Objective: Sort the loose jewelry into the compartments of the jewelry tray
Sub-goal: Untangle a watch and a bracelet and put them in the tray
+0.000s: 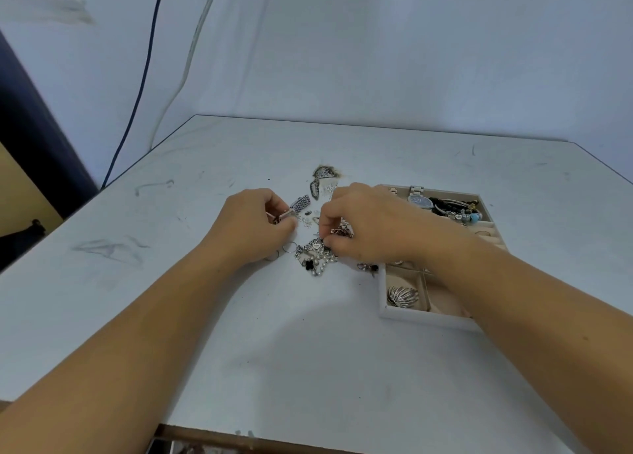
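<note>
A heap of loose jewelry (315,256) lies in the middle of the white table: silver chains, pearls, a black clover charm, a hoop ring. My left hand (251,226) pinches a small rose-coloured piece (282,216) at the heap's left edge. My right hand (363,226) is curled over the heap and pinches a rose-gold chain (340,231). The beige jewelry tray (428,318) stands to the right, partly under my right forearm. Its far compartment holds a watch (418,201) and beaded bracelets (455,210). A silver ribbed brooch (402,296) lies in a near compartment.
Silver hair clips (301,203) and glittery pieces (323,173) lie beyond the heap. The table's front edge runs along the bottom, its left edge slants up to the wall. Two cables (147,60) hang down the wall at the left.
</note>
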Available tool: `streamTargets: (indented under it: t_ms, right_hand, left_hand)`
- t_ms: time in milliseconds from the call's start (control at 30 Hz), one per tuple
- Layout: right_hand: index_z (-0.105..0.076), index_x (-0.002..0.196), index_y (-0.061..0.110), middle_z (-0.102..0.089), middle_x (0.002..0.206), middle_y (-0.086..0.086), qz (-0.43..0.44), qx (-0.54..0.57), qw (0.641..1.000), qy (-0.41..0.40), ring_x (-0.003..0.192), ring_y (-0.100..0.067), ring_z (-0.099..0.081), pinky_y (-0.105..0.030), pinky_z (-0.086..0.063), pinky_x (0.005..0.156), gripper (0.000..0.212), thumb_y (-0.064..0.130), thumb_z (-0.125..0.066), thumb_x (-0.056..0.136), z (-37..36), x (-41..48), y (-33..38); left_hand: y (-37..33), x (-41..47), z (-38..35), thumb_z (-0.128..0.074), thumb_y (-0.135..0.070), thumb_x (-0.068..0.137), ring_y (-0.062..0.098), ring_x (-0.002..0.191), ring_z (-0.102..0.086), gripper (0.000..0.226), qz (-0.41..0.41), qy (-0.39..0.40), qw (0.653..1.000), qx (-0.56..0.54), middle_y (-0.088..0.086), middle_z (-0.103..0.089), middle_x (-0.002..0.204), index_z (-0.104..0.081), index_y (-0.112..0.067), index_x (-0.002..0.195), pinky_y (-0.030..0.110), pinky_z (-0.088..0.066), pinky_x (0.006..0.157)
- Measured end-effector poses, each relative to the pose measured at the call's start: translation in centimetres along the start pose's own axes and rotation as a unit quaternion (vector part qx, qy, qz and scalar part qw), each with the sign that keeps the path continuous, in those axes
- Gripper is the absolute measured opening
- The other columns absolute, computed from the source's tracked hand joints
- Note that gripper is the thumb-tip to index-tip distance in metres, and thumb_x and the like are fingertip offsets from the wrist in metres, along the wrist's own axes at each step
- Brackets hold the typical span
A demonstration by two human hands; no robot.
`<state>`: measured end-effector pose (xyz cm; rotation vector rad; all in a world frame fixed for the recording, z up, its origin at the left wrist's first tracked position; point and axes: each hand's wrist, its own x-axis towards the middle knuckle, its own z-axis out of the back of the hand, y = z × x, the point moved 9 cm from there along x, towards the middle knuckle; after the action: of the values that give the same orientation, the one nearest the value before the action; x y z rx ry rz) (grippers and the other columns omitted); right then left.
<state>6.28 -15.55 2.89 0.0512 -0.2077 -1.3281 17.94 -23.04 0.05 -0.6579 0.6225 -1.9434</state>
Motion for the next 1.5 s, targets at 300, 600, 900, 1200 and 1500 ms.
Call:
streamTargets:
  t_ms: [300,600,900,1200,1500]
  right_hand:
    - [-0.062,0.116,0.034,-0.047,0.106,0.006,-0.033,-0.024,0.997,0.064,0.113,-0.018,-0.041,-0.033,-0.032,0.085,0.029,0.043,-0.056,0.089,-1.9,1.0,-0.2]
    - [-0.058,0.091,0.023,-0.058,0.089,0.014,-0.063,0.078,0.993,0.069,0.081,-0.011,-0.054,-0.027,-0.036,0.069,0.009,0.024,-0.05,0.094,-1.9,1.3,-0.6]
    - [-0.062,0.107,0.029,-0.065,0.086,0.004,-0.078,0.188,0.979,-0.003,0.08,-0.013,-0.06,-0.024,-0.048,0.075,0.019,0.021,-0.055,0.092,0.5,0.9,-2.0]
    - [-0.065,0.103,0.029,-0.057,0.074,0.013,-0.088,0.145,0.985,-0.011,0.057,-0.003,-0.05,-0.02,-0.044,0.063,0.021,0.02,-0.048,0.093,0.8,0.1,-2.1]
    - [-0.064,0.105,0.025,-0.055,0.082,0.019,-0.084,0.149,0.985,-0.033,0.082,-0.006,-0.059,-0.021,-0.047,0.076,0.018,0.019,-0.05,0.095,1.2,0.0,-2.5]
  left_hand:
    - [1.5,0.8,0.2,-0.067,-0.032,0.083,0.002,0.077,-0.057,0.02,0.036,-0.001,0.998,-0.048,-0.008,-0.064,0.083,-0.063,-0.023,0.1,0.012,-0.037,0.063]
    - [3.4,-0.2,-1.1,-0.063,-0.012,0.089,0.012,0.065,-0.053,0.01,0.201,0.079,0.891,-0.4,0.003,-0.063,0.071,-0.068,-0.011,0.098,0.015,-0.049,0.055]
    - [1.3,-0.9,-1.2,-0.064,0.003,0.084,0.018,0.08,-0.068,0.025,0.176,0.094,0.853,-0.483,0.013,-0.067,0.091,-0.059,-0.005,0.108,0.018,-0.056,0.064]
    - [0.9,-1.4,-1.7,-0.062,0.002,0.085,0.021,0.083,-0.07,0.022,0.191,0.105,0.838,-0.5,0.014,-0.07,0.086,-0.065,-0.007,0.105,0.019,-0.058,0.064]
    - [2.0,-0.9,-2.0,-0.064,-0.007,0.087,0.022,0.082,-0.072,0.021,0.191,0.083,0.855,-0.476,0.014,-0.07,0.092,-0.059,-0.009,0.107,0.029,-0.059,0.073]
